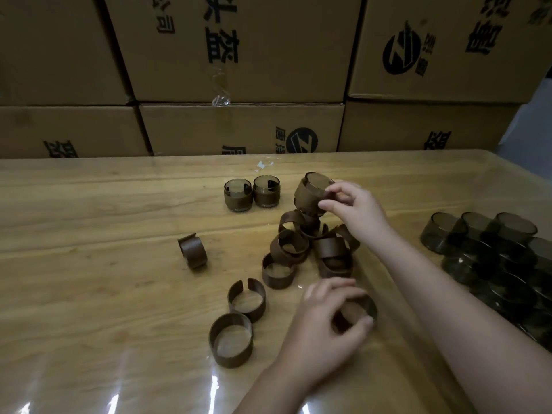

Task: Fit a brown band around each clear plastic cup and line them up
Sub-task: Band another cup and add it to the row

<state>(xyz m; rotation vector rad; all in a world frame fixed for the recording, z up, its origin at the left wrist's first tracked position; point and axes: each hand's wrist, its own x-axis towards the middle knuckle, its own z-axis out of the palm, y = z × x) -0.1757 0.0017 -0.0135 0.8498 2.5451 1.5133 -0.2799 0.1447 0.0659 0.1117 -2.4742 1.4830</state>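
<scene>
**Third cup banded and held over the pile; next band already in the other hand**

The right hand (352, 206) pinches a banded cup (310, 194) by its rim and side with curled fingers. The cup is tilted with its mouth facing up and away, lifted just above the pile of bands (294, 246). The left hand (322, 321), nearer the body, curls its fingers and thumb round a single brown band (369, 309). That hand is blurred, so the exact grip is hard to read.

The step in hand looks like setting this cup down. To do it well, level the cup before lowering it. Place it upright just beside the right-hand one of the two finished cups (266, 192), in line with that pair and touching or nearly so. The band should sit square round the wall, as on those two.

There is bare surface (89, 204) between the row and the held cup, so a short move left is unobstructed. The pile lies directly under the cup, so it should travel above the bands and not drag through them. Three loose bands (193, 251) lie apart to the left and toward the near edge. The bare cups (478, 243) crowd the right side of the surface near the right forearm, so an elbow swing could knock them. Cardboard boxes (239, 127) wall off the far edge, well behind the row
</scene>
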